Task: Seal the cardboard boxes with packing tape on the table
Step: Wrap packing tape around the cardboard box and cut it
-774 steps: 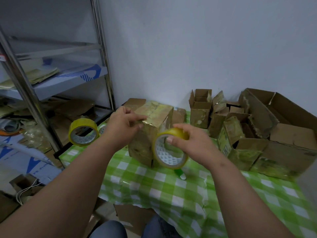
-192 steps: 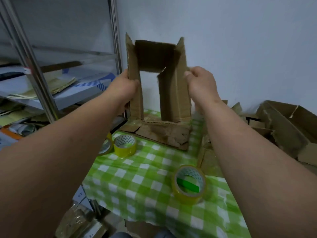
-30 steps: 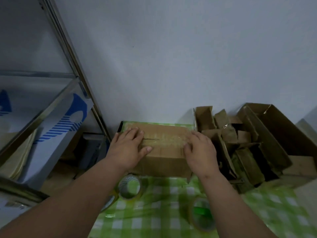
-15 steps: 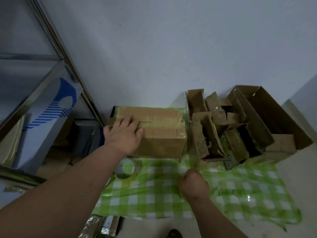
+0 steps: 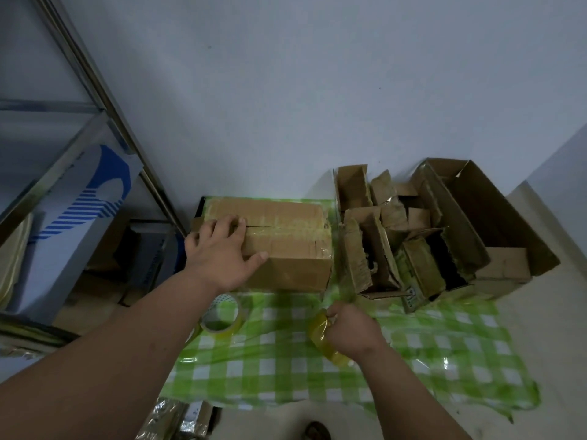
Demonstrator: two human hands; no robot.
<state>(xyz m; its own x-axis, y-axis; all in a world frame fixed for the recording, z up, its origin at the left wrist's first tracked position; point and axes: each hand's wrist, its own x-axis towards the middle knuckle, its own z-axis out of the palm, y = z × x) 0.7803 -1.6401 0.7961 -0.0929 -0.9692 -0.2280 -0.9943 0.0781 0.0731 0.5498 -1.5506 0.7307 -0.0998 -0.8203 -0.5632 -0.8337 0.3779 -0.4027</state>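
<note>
Prob light, stiff box (image 5: 279,239): left hand (image 5: 219,252) presses flaps w/ flat fingers, right hand (image 5: 349,331) grips slick tape roll (image 5: 320,335) by rim.

Two bare forearms reach in from the lower edge of the frame, with no sleeve, watch or ring showing on either. The left hand (image 5: 222,252) and right hand (image 5: 351,330) are ungloved (nails short, as far as the blur allows).

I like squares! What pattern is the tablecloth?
Green and white checks on the tablecloth, seen from the head view.
</note>
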